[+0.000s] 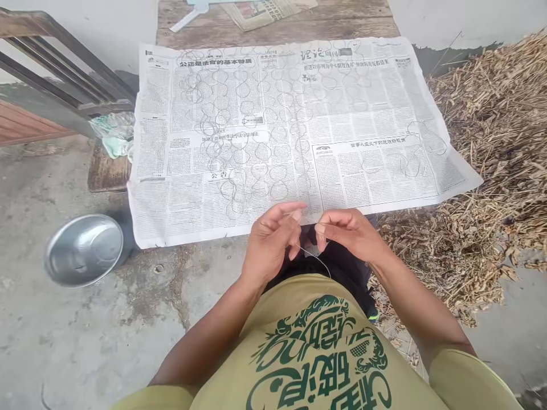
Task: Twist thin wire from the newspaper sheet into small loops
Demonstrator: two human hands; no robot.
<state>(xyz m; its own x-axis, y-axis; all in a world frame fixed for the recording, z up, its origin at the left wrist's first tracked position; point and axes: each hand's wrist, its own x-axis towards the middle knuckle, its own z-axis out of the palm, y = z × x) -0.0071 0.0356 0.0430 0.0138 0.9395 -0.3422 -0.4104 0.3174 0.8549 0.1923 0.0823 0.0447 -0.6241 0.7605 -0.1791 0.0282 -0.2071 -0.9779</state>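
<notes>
Just past the table's near edge, my left hand [277, 236] pinches a thin pale wire [315, 257] between thumb and fingers. Its loose end curves down toward my shirt. My right hand [348, 232] is closed in a pinch a short way to the right, on the same fine strand as far as I can see. Beyond both hands lies a spread newspaper [162, 199]. Many thin wire rings [256, 154] rest on it, several linked in rows. A few looser wire curls [410, 165] lie on its right part.
The newspaper covers most of a wooden table [342, 25], with a folded paper [260, 12] at its back. A metal basin [85, 250] sits on the floor at left, near a wooden chair [64, 62]. Dry stalks [482, 171] are heaped at right.
</notes>
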